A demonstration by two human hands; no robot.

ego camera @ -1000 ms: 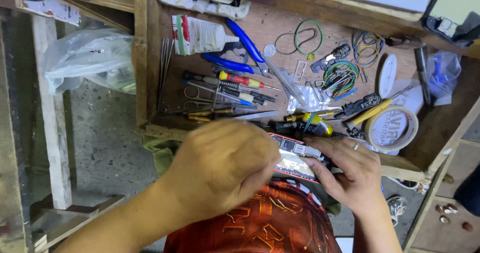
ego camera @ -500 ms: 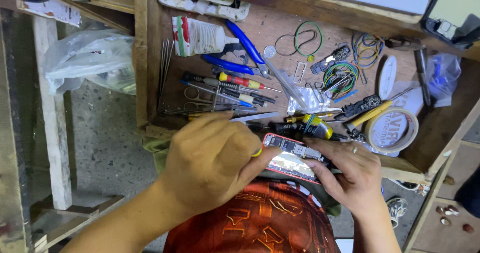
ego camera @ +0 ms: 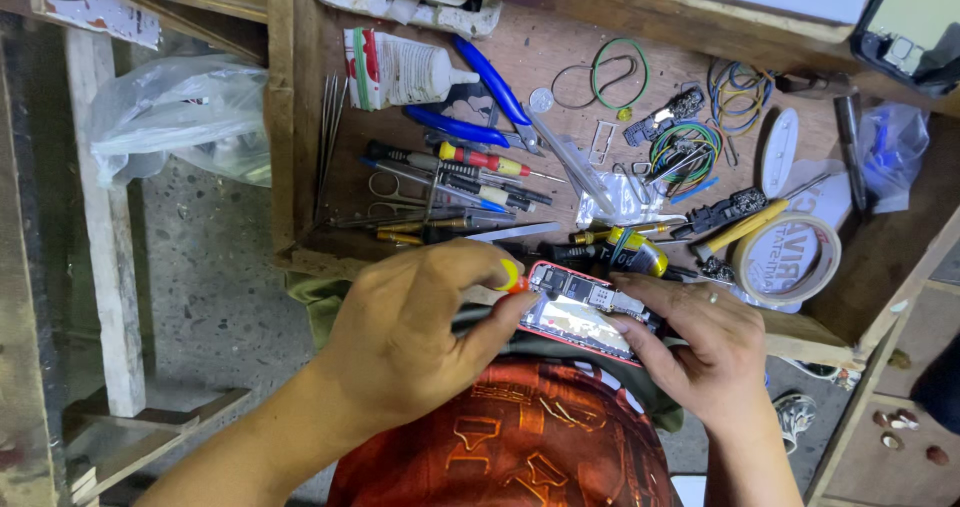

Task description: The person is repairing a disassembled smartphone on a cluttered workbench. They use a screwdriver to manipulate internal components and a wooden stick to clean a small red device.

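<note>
Pinching a yellow-tipped screwdriver (ego camera: 508, 277), left hand (ego camera: 420, 337); right hand (ego camera: 700, 352) fingers clamp red-edged opened phone (ego camera: 585, 312).

A white glue tube (ego camera: 400, 69) lies near the wooden tray's (ego camera: 290, 147) back-left corner, blue-handled pliers (ego camera: 480, 107) just beside it. A tape roll (ego camera: 787, 259) sits by the right edge. Left of the tray hangs a plastic bag (ego camera: 180, 117).

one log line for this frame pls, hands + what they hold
left hand: grips small screwdriver, tip at opened phone | right hand: steadies phone | behind: wooden tray of tools, tape roll
</note>
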